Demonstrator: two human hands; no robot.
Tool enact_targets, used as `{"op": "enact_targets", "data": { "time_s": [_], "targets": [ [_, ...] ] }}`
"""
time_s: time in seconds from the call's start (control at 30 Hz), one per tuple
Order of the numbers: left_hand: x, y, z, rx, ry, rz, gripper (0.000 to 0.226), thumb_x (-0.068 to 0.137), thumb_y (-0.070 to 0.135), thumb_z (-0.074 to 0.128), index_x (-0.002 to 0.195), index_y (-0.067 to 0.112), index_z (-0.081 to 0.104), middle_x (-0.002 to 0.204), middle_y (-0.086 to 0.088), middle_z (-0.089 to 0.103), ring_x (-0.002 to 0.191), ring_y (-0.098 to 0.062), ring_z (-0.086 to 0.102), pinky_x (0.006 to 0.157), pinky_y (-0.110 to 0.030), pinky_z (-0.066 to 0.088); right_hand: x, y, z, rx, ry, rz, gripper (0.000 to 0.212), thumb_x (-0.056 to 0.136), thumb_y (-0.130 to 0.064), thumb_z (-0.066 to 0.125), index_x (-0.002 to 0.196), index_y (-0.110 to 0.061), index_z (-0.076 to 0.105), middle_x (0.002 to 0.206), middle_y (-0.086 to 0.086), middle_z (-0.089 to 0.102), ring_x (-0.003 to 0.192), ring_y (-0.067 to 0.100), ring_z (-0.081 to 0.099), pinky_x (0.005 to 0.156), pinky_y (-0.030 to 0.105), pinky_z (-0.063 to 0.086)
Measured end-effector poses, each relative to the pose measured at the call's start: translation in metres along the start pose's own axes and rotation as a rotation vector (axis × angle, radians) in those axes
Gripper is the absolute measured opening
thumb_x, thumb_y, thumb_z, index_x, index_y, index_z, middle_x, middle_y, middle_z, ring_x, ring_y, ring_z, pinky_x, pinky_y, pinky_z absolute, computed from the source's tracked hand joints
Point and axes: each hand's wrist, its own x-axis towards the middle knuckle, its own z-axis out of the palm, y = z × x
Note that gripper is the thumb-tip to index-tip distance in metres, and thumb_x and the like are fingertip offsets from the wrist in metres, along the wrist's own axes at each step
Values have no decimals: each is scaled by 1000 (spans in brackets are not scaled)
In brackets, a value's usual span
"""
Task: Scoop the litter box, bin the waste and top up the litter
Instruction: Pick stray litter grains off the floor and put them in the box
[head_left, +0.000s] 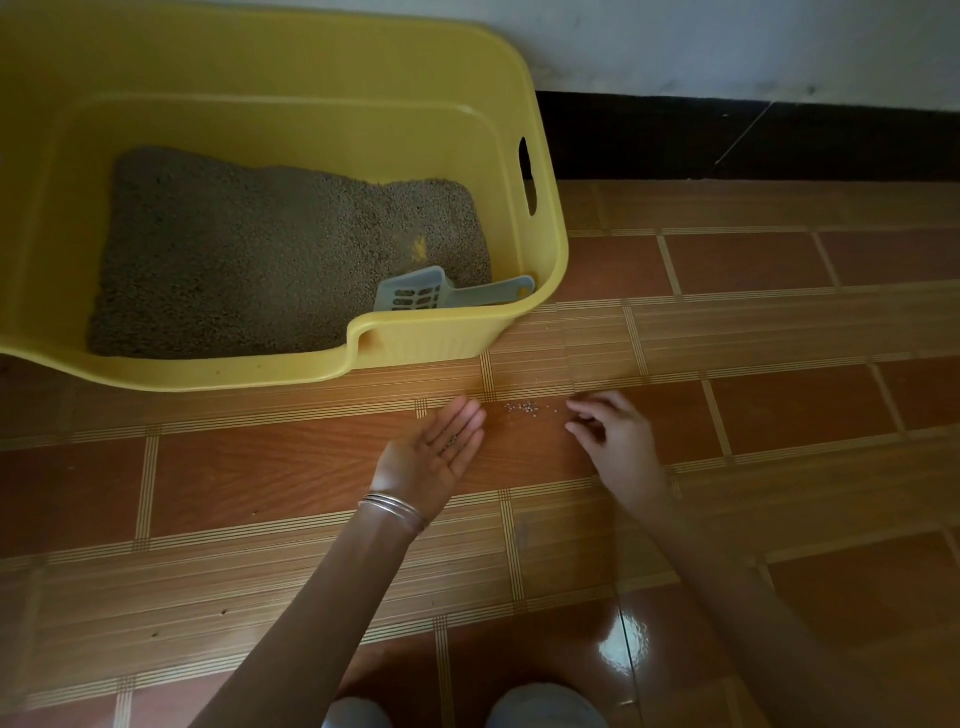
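Observation:
A yellow litter box (545, 270) stands on the floor at the upper left, holding grey-brown litter (260, 260). A grey slotted scoop (415, 293) lies in its near right corner, handle resting toward the rim. A small scatter of spilled litter grains (527, 407) lies on the tiles in front of the box. My left hand (434, 454) lies palm up on the floor just left of the grains, fingers straight, with a few grains in the palm. My right hand (613, 436) hovers palm down just right of the grains, fingers loosely curled.
Brown striped floor tiles (260, 478) stretch all around. A white wall with a dark skirting board (753, 140) runs behind the box. My knees (545, 706) show at the bottom edge. Metal bangles (395, 509) sit on my left wrist.

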Motion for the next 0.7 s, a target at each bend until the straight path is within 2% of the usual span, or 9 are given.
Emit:
{"op": "enact_targets", "data": {
  "time_s": [0.13,0.27,0.4,0.47,0.57,0.63,0.7],
  "targets": [
    [-1,-1,2,-14,15,-7,35,100,16,33,109,-4,61,109,-18,67,100,-28,65,92,-37,46,7,-18,11,-30,42,-70,21,76,-5,71,97,-9,72,97,6,66,77,12,62,75,18,46],
    [-1,1,4,-12,26,-6,35,99,16,34,107,-4,62,106,-18,68,102,-28,62,91,-37,47,14,-29,23,-16,58,-127,16,74,-7,74,90,-10,73,90,4,68,73,14,64,70,20,51],
    [-1,1,5,-6,25,-1,34,99,14,35,107,-4,61,106,-18,68,101,-28,63,94,-37,46,20,-30,20,23,83,-137,20,76,-6,73,95,-9,72,92,5,68,69,10,62,70,18,50],
    [0,2,5,-11,22,-4,34,99,14,34,107,-4,61,106,-18,68,101,-28,63,94,-38,45,28,-25,16,7,92,-106,22,78,-9,71,101,-7,70,99,9,66,71,13,63,71,23,53],
    [1,4,5,-26,16,-6,35,100,15,32,107,-4,61,106,-18,68,103,-28,62,90,-37,47,40,-20,17,-34,19,-47,28,83,-15,66,110,-5,65,112,13,60,86,23,64,82,34,53],
    [1,5,4,-26,12,-4,35,100,15,32,106,-4,61,105,-18,69,102,-27,62,90,-36,47,42,-21,20,-66,-29,-94,29,83,-15,66,110,-5,65,111,12,59,91,25,62,84,38,52],
    [2,4,4,-14,14,-3,35,100,15,33,107,-4,61,106,-17,68,102,-27,62,91,-36,47,38,-22,23,-63,-34,-182,25,80,-12,70,103,-5,69,104,10,62,88,24,63,79,38,53]
  ]
}}
